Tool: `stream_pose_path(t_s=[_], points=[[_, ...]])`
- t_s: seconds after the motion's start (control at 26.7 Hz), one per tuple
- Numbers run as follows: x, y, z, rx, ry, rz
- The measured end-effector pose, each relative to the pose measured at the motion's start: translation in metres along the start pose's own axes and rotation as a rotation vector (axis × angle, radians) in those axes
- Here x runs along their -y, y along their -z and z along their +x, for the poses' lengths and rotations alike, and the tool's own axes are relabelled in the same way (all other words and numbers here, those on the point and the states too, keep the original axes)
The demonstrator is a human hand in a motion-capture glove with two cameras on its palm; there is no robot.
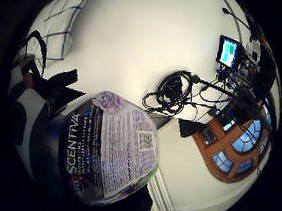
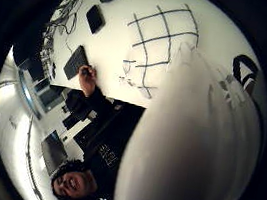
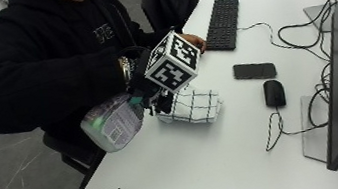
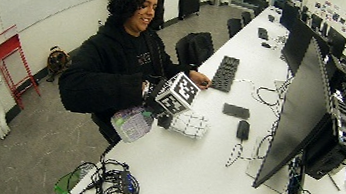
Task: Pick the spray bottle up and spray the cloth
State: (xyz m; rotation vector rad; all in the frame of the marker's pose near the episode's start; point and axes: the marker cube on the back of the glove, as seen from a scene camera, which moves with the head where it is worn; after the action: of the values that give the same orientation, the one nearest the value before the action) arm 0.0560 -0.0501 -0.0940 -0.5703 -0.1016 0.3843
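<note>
The gloved right hand (image 3: 145, 92) grips the spray bottle (image 3: 114, 122), tilted off the worktop (image 3: 219, 158) edge, just beside the checked cloth (image 3: 192, 106) lying there

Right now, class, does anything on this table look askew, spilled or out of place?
Nothing spilled. The spray bottle is held tipped over past the table edge by the gloved right hand, beside the crumpled checked cloth.
</note>
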Motion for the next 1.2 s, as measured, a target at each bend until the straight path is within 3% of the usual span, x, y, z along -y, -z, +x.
stream_pose_path(t_s=[0.52, 0.71, 0.97, 1.2], points=[[0.036, -0.041, -0.032, -0.302, -0.021, -0.284], [0.045, -0.049, -0.035, -0.340, -0.024, -0.313], [0.039, -0.012, -0.058, -0.292, 0.051, -0.169], [0.041, 0.047, -0.110, -0.045, 0.271, 0.147]])
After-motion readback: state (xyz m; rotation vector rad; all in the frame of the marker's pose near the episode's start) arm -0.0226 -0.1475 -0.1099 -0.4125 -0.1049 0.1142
